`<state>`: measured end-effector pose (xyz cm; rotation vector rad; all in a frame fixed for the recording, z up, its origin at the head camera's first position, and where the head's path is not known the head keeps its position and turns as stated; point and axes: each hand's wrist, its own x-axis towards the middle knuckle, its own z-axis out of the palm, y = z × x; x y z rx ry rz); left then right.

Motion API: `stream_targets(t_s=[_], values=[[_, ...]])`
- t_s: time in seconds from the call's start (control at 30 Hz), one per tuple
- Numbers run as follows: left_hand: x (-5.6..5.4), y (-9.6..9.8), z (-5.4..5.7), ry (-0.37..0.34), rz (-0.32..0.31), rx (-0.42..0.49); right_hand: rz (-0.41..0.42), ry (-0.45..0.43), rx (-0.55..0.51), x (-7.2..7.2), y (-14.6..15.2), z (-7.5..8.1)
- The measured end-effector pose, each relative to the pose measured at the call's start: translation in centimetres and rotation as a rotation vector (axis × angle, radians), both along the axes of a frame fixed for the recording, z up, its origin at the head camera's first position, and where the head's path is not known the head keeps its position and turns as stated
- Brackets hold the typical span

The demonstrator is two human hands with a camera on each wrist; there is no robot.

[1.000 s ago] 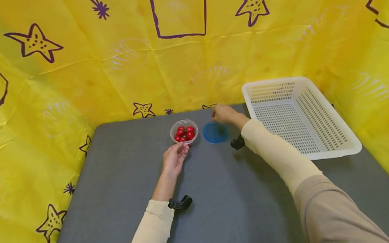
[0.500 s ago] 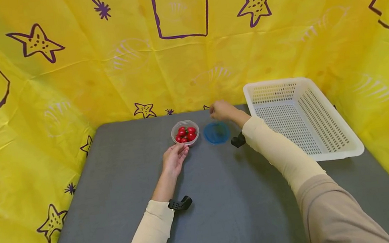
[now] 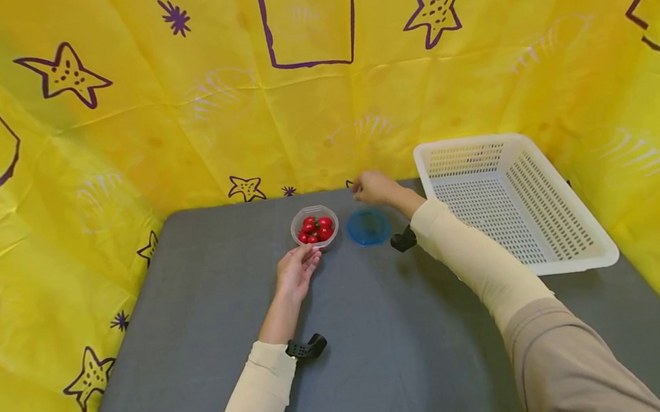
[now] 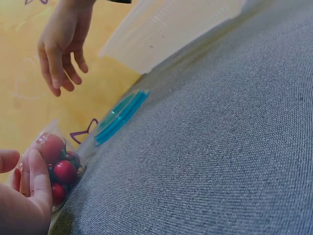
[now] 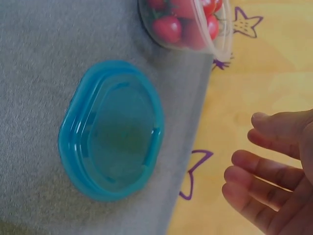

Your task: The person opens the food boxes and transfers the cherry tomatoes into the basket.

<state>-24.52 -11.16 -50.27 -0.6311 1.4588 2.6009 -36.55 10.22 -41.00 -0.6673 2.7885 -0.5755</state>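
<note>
A small clear plastic container (image 3: 317,243) of red cherry tomatoes (image 3: 316,229) sits near the back of the grey table. My left hand (image 3: 295,273) is at its near side, fingers (image 4: 39,178) fairly straight and resting against the wall. In the right wrist view, the blue lid (image 5: 117,134) lies flat on the table beside the container. My right hand (image 3: 379,188) hovers above and just behind the lid, apart from it. Its fingers (image 5: 264,188) are loosely bent with nothing between them, as the right wrist view shows.
A white perforated plastic basket (image 3: 578,264) stands at the right, close to my right forearm. Yellow cloth (image 3: 203,132) with purple starfish drawings walls the table at the back and sides. The grey tabletop (image 3: 213,358) stretches in front.
My right hand shifts only slightly above the lid. My left hand stays at the container; the lid and the tomatoes lie as before. The head view tilts very slightly.
</note>
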Motion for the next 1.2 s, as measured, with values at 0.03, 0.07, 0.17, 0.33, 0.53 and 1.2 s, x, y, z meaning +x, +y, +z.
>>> stream_targets(t_s=[0.03,0.07,0.17,0.33,0.53,1.2], values=[[0.1,0.0,0.0,0.002,-0.002,-0.004,0.005,0.001,-0.007,0.1,-0.1,0.1],[0.1,0.0,0.0,0.004,-0.003,-0.004,0.014,0.006,-0.011,0.2,-0.2,0.2],[0.2,0.0,0.0,0.011,-0.005,0.0,0.033,0.009,-0.017,0.7,-0.7,0.5],[0.2,0.0,-0.1,0.006,-0.009,-0.011,0.068,0.002,-0.056,1.4,-1.5,0.5],[0.1,0.0,-0.1,0.0,-0.01,-0.012,0.091,-0.046,-0.101,2.4,-2.6,0.6],[0.1,0.0,0.1,0.002,-0.012,0.006,0.157,-0.028,-0.046,3.5,-5.5,-0.2]])
